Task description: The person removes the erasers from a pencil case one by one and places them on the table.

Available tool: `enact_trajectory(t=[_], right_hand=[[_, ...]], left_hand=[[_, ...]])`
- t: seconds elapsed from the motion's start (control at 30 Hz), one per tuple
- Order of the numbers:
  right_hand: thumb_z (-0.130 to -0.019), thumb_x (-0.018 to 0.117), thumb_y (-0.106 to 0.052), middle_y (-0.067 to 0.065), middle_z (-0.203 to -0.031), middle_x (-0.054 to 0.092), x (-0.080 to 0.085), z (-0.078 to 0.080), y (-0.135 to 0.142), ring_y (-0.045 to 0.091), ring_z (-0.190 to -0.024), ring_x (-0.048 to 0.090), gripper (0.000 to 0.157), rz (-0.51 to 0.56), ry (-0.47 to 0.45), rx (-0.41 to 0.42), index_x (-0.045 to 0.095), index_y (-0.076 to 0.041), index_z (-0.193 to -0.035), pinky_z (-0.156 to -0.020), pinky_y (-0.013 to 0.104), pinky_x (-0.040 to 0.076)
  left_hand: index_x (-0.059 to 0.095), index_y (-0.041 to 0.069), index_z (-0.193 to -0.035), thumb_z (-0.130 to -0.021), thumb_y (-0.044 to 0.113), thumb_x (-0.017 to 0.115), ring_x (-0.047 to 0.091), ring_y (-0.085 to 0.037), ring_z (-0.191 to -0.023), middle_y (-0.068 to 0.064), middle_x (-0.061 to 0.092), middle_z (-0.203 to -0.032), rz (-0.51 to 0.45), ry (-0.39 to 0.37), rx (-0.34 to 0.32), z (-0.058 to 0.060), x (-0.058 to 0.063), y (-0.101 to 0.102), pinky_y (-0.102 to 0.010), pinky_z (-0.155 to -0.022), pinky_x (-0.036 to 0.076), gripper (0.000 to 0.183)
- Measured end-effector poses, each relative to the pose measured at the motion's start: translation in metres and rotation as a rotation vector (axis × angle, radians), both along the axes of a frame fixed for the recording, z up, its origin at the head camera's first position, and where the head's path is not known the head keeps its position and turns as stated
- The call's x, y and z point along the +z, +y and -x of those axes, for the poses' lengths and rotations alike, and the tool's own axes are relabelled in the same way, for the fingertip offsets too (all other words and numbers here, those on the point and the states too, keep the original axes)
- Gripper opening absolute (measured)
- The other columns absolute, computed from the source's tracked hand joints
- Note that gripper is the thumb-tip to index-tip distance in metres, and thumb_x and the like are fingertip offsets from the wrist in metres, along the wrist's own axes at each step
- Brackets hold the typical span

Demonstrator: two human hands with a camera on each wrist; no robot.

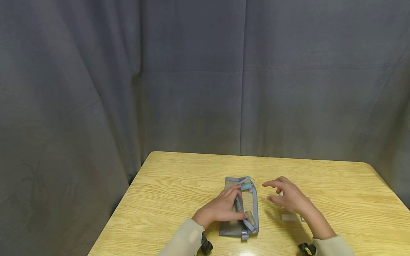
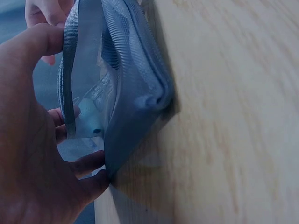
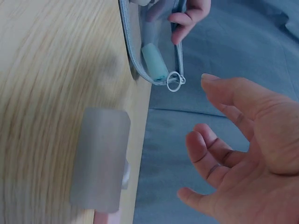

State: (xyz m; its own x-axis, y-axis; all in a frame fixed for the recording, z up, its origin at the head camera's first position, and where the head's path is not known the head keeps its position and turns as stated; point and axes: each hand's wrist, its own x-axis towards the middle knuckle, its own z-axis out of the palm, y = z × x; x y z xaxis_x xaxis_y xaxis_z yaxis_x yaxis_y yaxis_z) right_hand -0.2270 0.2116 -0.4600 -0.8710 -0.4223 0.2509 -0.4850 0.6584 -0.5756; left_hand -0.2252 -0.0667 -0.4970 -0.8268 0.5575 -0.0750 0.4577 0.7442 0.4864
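A grey-blue see-through zip pouch [image 1: 255, 204] lies on the table with its mouth parted. My left hand [image 1: 221, 208] holds the pouch by its zip edge, thumb and fingers spread along the opening. Inside, a light blue capped cylinder [image 3: 154, 62] shows through the clear side, near the ring on the zip end. A greyish small object [image 1: 250, 217] shows in the pouch beside the left thumb. To the right of the pouch, my right hand [image 1: 291, 197] hovers above the table, its fingers loosely bent and holding nothing.
Below the right hand lies a frosted whitish block [image 3: 100, 158], with a small white piece and a pinkish piece [image 3: 107, 217] beside it. The light wooden table [image 1: 179, 177] ends at a rounded far edge, and a grey curtain [image 1: 192, 89] hangs behind it.
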Motion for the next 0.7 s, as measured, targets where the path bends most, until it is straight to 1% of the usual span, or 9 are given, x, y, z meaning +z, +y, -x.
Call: enact_trajectory(t=[0.13, 0.27, 0.37, 0.5, 0.6, 0.7], right_hand=[[-0.085, 0.081, -0.009, 0.007, -0.103, 0.058, -0.003, 0.004, -0.007, 0.019, -0.084, 0.05, 0.039, 0.025, 0.03, 0.01, 0.071, -0.01, -0.122, -0.064, 0.027, 0.042], [-0.085, 0.082, -0.008, 0.01, -0.104, 0.058, -0.007, 0.009, -0.014, 0.019, -0.083, 0.051, 0.039, 0.035, 0.052, 0.025, 0.071, -0.01, -0.122, -0.063, 0.028, 0.042], [-0.085, 0.081, -0.007, 0.012, -0.105, 0.057, -0.009, 0.013, -0.019, 0.02, -0.083, 0.051, 0.04, 0.026, 0.048, 0.028, 0.07, -0.009, -0.124, -0.063, 0.028, 0.042], [-0.087, 0.079, -0.007, 0.013, -0.107, 0.057, -0.01, 0.017, -0.026, 0.024, -0.085, 0.052, 0.04, 0.006, 0.018, 0.024, 0.069, -0.009, -0.126, -0.065, 0.03, 0.043], [-0.087, 0.077, -0.007, 0.014, -0.108, 0.057, -0.012, 0.021, -0.03, 0.027, -0.086, 0.054, 0.038, -0.014, 0.008, 0.012, 0.07, -0.011, -0.125, -0.065, 0.031, 0.044], [-0.087, 0.077, -0.007, 0.013, -0.106, 0.058, -0.015, 0.025, -0.033, 0.025, -0.083, 0.053, 0.037, -0.047, 0.013, -0.004, 0.071, -0.012, -0.123, -0.064, 0.031, 0.042]], left_hand=[[0.045, 0.023, -0.132, -0.089, 0.066, 0.06, 0.03, -0.024, -0.149, 0.008, 0.019, -0.167, 0.018, 0.007, -0.005, 0.0, 0.001, 0.002, -0.044, -0.112, 0.041, 0.062], [0.044, 0.022, -0.135, -0.09, 0.066, 0.059, 0.032, -0.025, -0.147, 0.009, 0.017, -0.167, 0.034, -0.007, -0.002, -0.001, 0.005, 0.004, -0.043, -0.108, 0.044, 0.064], [0.045, 0.024, -0.134, -0.09, 0.066, 0.059, 0.035, -0.025, -0.144, 0.011, 0.015, -0.167, 0.045, -0.02, 0.006, -0.002, 0.007, 0.005, -0.042, -0.101, 0.048, 0.063], [0.045, 0.024, -0.132, -0.089, 0.066, 0.061, 0.038, -0.025, -0.141, 0.012, 0.015, -0.167, 0.047, -0.026, 0.013, -0.002, 0.009, 0.006, -0.04, -0.093, 0.051, 0.062], [0.045, 0.023, -0.134, -0.089, 0.065, 0.061, 0.038, -0.026, -0.14, 0.012, 0.016, -0.166, 0.041, -0.034, 0.012, -0.002, 0.011, 0.007, -0.04, -0.093, 0.051, 0.063], [0.045, 0.023, -0.134, -0.09, 0.065, 0.061, 0.038, -0.027, -0.14, 0.012, 0.016, -0.166, 0.047, -0.038, 0.011, -0.001, 0.012, 0.008, -0.04, -0.094, 0.051, 0.064]])
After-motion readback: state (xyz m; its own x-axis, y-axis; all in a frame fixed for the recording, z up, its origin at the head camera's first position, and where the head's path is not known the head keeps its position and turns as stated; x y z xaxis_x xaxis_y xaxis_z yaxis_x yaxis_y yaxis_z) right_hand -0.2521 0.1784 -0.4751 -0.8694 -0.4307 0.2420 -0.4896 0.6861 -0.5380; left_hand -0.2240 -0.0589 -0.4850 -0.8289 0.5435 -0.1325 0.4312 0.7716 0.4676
